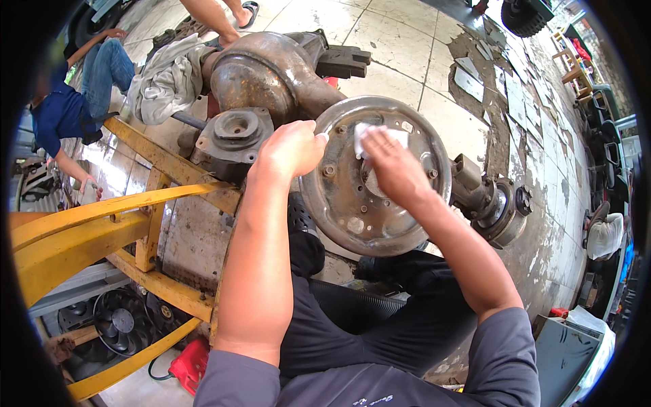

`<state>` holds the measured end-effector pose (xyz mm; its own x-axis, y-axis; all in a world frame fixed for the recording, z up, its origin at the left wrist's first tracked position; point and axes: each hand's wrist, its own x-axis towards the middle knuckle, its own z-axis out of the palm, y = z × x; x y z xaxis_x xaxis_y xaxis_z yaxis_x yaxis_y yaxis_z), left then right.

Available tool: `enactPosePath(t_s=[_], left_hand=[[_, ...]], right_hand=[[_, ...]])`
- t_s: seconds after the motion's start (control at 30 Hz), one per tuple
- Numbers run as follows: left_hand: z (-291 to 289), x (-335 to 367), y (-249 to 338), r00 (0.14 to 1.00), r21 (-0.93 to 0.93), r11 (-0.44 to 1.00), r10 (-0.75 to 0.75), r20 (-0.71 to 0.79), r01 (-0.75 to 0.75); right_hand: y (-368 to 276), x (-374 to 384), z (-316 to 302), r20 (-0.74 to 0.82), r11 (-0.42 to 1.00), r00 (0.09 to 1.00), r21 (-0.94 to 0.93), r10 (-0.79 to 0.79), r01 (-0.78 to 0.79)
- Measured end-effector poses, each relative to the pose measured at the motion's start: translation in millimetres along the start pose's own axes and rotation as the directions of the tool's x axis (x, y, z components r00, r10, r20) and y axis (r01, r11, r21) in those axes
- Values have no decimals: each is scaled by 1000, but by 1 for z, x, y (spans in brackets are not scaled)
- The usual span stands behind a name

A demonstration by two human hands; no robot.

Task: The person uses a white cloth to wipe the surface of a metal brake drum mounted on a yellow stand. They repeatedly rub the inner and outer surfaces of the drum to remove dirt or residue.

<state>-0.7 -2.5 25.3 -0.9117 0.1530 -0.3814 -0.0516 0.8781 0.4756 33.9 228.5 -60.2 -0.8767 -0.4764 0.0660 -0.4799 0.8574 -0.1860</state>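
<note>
A round, brownish metal brake backing plate (pixel 333 216) with bolts and holes stands tilted in front of me, above my knees. My left hand (pixel 290 150) is closed at its upper left rim, thumb along the edge. My right hand (pixel 393 163) presses a folded white rag (pixel 400 138) flat against the upper middle of the plate's face. The hand covers part of the plate's hub area. Behind the plate lies a large rusty axle housing (pixel 261 78). A square metal part with a round recess (pixel 236 136) is beside my left wrist.
A yellow metal frame (pixel 88 237) stands to my left, with a black fan (pixel 122 321) below it. A person in blue (pixel 68 122) crouches at the far left. Right of the plate is a metal hub assembly (pixel 500 210). Broken tiles (pixel 469 83) lie on the floor.
</note>
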Motion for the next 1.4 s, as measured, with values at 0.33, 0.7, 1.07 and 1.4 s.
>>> enactPosePath(t_s=[0.33,0.7,1.07,1.4], left_hand=[[-8,-3,0,995,-7,999,-38,97,39],[-11,-8,12,991,9,998,-62,121,62],[-2,-3,5,992,42,997,-62,109,57],[0,-1,5,995,36,998,-46,85,43]], right_hand=[[-22,-1,-10,-2,995,995,3,-96,96],[-6,11,0,-34,993,999,-111,25,-28],[-25,8,-5,0,995,996,27,-93,93],[-3,13,-9,-58,999,997,1,43,-43]])
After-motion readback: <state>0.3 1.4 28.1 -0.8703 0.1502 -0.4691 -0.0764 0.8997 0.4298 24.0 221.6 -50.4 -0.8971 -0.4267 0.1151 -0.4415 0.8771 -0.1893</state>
